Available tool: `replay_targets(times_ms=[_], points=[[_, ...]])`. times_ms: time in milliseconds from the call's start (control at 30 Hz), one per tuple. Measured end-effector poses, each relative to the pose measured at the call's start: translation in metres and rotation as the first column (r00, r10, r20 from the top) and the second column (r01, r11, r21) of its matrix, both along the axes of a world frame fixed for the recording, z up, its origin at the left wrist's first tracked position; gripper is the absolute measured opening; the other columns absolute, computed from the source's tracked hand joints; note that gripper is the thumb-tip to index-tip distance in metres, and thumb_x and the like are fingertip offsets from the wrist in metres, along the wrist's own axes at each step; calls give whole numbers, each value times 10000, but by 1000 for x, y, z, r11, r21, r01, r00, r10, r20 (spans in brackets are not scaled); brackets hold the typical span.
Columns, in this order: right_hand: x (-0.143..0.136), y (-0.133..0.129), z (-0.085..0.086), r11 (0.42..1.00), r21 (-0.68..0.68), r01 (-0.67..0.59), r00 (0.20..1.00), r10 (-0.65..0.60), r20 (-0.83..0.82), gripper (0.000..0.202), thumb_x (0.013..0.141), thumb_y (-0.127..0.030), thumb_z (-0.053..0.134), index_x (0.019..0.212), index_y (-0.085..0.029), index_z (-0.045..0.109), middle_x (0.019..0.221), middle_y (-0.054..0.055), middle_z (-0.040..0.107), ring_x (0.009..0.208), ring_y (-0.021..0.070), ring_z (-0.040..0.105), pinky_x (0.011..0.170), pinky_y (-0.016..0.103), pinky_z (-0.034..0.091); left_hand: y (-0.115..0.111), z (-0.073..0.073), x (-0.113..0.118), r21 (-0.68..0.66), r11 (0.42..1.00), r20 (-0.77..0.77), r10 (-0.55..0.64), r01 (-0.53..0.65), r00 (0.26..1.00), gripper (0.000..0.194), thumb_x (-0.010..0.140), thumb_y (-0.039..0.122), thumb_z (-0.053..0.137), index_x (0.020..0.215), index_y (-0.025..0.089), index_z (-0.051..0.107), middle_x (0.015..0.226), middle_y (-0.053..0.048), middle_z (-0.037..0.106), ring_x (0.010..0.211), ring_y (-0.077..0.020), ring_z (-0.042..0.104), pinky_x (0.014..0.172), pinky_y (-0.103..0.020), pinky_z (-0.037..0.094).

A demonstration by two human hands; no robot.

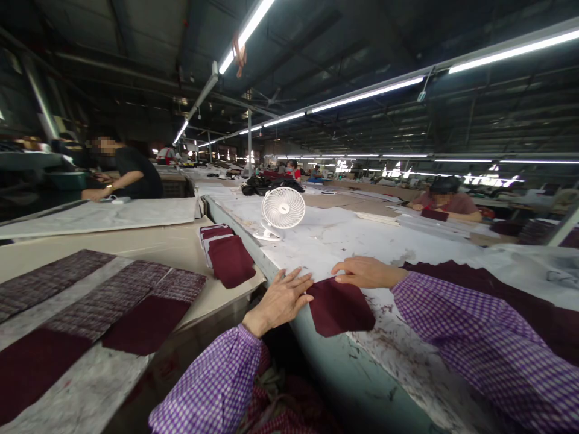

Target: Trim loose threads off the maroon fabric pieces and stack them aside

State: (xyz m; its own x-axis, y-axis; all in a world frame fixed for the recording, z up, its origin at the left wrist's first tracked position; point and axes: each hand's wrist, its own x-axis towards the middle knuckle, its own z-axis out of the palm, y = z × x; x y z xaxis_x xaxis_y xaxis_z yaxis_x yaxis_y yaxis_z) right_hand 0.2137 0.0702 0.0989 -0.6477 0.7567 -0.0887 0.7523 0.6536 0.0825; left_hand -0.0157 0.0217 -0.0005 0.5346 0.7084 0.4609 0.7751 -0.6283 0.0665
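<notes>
1. My left hand (pixel 281 300) is open, palm down, with its fingers spread and its fingertips at the upper left corner of a maroon fabric piece (pixel 342 307).
2. My right hand (pixel 368 272) reaches in from the right, its fingers partly bent at the top edge of the same piece; I cannot tell whether they pinch it or only rest on it.
3. The maroon fabric piece lies at the near edge of the white-covered table (pixel 325 232), below and between my hands, with its lower part by the rim.
4. Beyond my hands, a white fan (pixel 283 208) stands on the same table, near its left edge.
5. To my right, a larger spread of maroon fabric (pixel 488 289) with a jagged edge lies partly behind my right sleeve (pixel 479 325), which is purple and white checked.
6. On the surface to my left (pixel 221 304) I have a stack of maroon pieces (pixel 232 260) near its right end, and patterned strips (pixel 113 295) with plain maroon parts farther left.
7. A person in a dark top (pixel 136 172) leans over another table at the far left; another person (pixel 461 205) bends over work at the right.
</notes>
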Motion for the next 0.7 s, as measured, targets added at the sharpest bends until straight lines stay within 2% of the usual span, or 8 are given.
replay_targets(times_ms=[67, 133, 233, 333, 500, 600, 700], points=[[3, 5, -9, 1000, 14, -4, 992, 5, -123, 341, 868, -418, 444, 961, -176, 666, 886, 103, 594, 880, 219, 541, 819, 329, 385, 0, -1, 0, 8, 1000, 1, -6, 6, 1000, 462, 943, 438, 264, 1354, 265, 385, 1395, -25, 437, 1342, -227, 300, 1090, -508, 237], [1, 6, -20, 999, -32, -26, 972, 18, -236, 335, 836, -437, 489, 857, -150, 660, 863, 93, 576, 833, 197, 532, 781, 304, 397, 2, -3, 0, 20, 1000, 5, -7, 6, 1000, 460, 942, 441, 264, 1351, 271, 389, 1401, -21, 429, 1336, -221, 314, 1093, -499, 240], [-2, 5, -33, 996, -84, -9, 893, -30, -449, 313, 795, -432, 543, 829, -139, 648, 881, 70, 583, 800, 165, 529, 734, 264, 404, 6, -9, 0, 56, 998, 11, 0, 0, 1000, 453, 940, 437, 281, 1355, 285, 379, 1401, -9, 428, 1336, -207, 316, 1103, -480, 235], [-2, 6, -37, 988, -96, 118, 784, -152, -602, 304, 810, -415, 520, 823, -141, 651, 814, 36, 610, 747, 141, 531, 685, 240, 396, 11, -15, -2, 102, 995, -5, -14, 14, 1000, 449, 943, 412, 291, 1370, 286, 354, 1395, -9, 436, 1332, -196, 324, 1106, -458, 238], [9, 6, -34, 954, -146, 261, 758, -297, -581, 211, 771, -326, 562, 800, -152, 677, 740, 12, 636, 702, 128, 545, 620, 215, 372, 17, -20, -4, 138, 990, -34, -13, 17, 999, 448, 941, 402, 307, 1370, 282, 354, 1396, 2, 433, 1326, -195, 335, 1094, -448, 268], [17, 4, -34, 945, -184, 269, 772, -326, -546, 194, 761, -274, 541, 704, -149, 677, 617, -2, 604, 608, 118, 537, 568, 208, 361, 16, -20, -3, 147, 989, -35, -9, 14, 999, 444, 941, 396, 312, 1366, 280, 363, 1393, 0, 437, 1321, -193, 343, 1095, -445, 270], [22, 0, -33, 957, -162, 239, 796, -289, -531, 211, 761, -236, 509, 641, -145, 656, 591, -5, 585, 595, 116, 518, 569, 213, 348, 13, -19, -3, 125, 992, -28, -14, 17, 1000, 445, 942, 396, 305, 1369, 281, 360, 1392, -7, 440, 1330, -186, 328, 1105, -442, 254]])
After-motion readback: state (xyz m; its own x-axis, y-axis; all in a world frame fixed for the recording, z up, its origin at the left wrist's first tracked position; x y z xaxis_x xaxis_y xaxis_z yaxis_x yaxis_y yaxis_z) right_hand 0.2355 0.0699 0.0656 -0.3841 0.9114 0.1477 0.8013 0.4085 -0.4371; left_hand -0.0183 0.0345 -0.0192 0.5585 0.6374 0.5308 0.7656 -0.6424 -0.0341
